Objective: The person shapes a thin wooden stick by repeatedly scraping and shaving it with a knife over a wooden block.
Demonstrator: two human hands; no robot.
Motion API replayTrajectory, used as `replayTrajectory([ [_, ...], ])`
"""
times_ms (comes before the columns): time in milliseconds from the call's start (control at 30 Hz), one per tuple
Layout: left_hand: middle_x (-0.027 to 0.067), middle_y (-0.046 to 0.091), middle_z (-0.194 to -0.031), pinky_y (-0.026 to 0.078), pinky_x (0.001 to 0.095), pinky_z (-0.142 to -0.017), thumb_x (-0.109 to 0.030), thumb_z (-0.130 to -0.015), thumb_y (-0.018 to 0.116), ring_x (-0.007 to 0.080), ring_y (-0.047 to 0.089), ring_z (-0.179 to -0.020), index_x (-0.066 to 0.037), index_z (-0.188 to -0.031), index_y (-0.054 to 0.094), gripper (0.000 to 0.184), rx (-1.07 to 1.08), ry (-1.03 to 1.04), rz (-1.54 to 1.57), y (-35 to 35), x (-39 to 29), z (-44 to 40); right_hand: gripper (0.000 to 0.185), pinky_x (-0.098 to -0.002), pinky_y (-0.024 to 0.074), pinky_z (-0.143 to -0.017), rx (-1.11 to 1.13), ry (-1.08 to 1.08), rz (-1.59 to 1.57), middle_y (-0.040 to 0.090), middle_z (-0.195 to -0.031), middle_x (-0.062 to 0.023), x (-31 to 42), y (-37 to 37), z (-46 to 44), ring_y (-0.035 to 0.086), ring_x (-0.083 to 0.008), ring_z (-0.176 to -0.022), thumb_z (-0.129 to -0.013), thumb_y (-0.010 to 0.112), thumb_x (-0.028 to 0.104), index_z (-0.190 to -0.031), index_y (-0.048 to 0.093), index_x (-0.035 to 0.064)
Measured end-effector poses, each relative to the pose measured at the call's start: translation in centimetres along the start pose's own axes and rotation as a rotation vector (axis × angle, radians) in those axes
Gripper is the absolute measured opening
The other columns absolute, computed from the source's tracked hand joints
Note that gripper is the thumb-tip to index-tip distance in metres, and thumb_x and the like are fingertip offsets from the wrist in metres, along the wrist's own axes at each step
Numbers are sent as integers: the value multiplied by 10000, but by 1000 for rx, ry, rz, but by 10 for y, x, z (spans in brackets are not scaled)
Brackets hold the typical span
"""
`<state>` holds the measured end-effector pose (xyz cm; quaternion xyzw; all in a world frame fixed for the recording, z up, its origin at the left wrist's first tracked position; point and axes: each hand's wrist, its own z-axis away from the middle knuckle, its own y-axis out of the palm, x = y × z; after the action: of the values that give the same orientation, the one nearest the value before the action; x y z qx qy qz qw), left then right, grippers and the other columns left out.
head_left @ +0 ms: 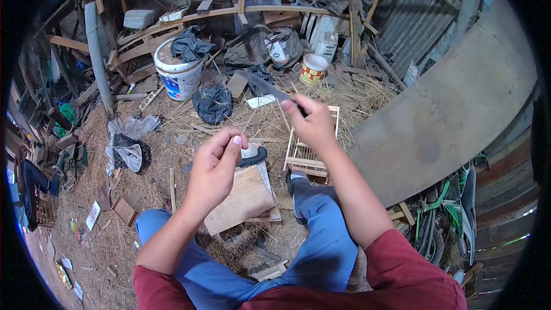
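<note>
My left hand [217, 163] is closed, with a thin strip of wood or cane [248, 121] pinched between thumb and fingers and pointing up to the right. My right hand [313, 125] is wrapped round the dark handle of a knife [264, 85]. Its blade points up and to the left, above the strip and apart from it. Below my right hand stands a small slatted wooden frame, like a cage [307, 152]. A wooden board [240, 200] lies on the ground between my legs. A dark curved object [254, 158] rests at the board's far edge, partly hidden by my left hand.
Straw and wood scraps cover the ground. A white bucket [178, 74] with black plastic on top stands ahead left; a smaller red-and-yellow tub [313, 70] stands ahead right. A large flat sheet [442, 103] slants along my right, with a green-and-white motorcycle [453, 209] beneath it.
</note>
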<state>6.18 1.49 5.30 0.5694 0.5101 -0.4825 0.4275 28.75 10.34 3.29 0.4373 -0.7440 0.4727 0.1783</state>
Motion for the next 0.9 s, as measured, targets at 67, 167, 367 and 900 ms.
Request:
replayTrajectory([
  [67, -77, 432, -708, 246, 212, -505, -207, -1074, 501, 7, 349, -599, -49, -990, 598, 204, 28, 10, -14, 2, 0, 3, 408, -343, 402, -526, -81, 122, -96, 569, -631, -102, -19, -3, -4, 509, -168, -553, -955, 677, 451, -889, 686, 49],
  [167, -79, 423, -709, 241, 211, -496, -213, -1079, 492, 7, 344, -584, -52, -1003, 595, 206, -15, 38, -34, 1, 4, 3, 420, -338, 408, -533, -27, 18, -35, 565, -635, -97, 6, -4, 8, 507, -154, -569, -961, 668, 458, -885, 685, 46],
  [367, -30, 533, -774, 378, 236, -609, -134, -1053, 515, 41, 459, -697, -12, -995, 614, 167, -22, -35, -11, -2, 5, 5, 339, -414, 469, -561, 73, -274, 24, 642, -719, -136, 32, 11, 22, 650, -329, -659, -906, 720, 414, -889, 699, 76],
  [900, -39, 571, -852, 392, 218, -627, -109, -1041, 538, 34, 461, -721, -20, -1017, 619, 123, -98, -81, 134, -10, -4, 17, 401, -409, 447, -533, 66, -426, 66, 601, -687, -122, 44, 27, 13, 626, -338, -610, -919, 698, 464, -836, 656, 73],
])
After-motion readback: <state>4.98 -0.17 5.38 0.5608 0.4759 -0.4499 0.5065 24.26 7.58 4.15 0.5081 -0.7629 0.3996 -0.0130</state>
